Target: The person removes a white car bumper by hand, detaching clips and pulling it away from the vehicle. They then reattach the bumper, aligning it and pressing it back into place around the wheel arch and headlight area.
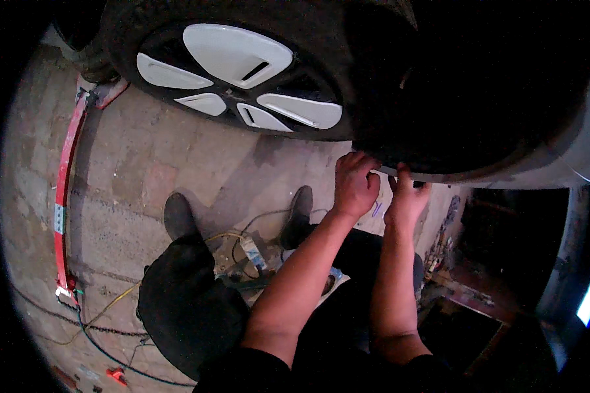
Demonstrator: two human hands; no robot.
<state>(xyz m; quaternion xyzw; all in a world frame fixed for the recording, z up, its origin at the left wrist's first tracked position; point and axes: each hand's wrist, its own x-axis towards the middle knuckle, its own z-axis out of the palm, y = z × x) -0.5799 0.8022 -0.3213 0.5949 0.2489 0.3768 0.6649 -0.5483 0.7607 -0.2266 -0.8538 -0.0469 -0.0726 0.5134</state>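
- While both hands are raised to the car's pale body panel, the step in hand could probably be called fingertip work on its lower lip, just right of the wheel. The panel looks smooth and thin-edged, curved round a dark arch, so a light, even touch would likely be called for next.
- The wheel is dark-rimmed and fitted with glossy-looking white inserts, kinda petal-shaped, a couple of them slotted.
- Off to the left, a long, slim red bar is seen over rough, patchy floor; whether it's laid flat or propped can't really be told.
- The left hand is half curled, with its fingers tucked up at the lip; whether anything's pinched can't be told, tbh.
- The right hand is held partly open, fingertips up at the same lip; a firm hold can't be confirmed there either.
- Down at lower left, a small, bright red clamp-like piece can be spotted, plastic-looking.
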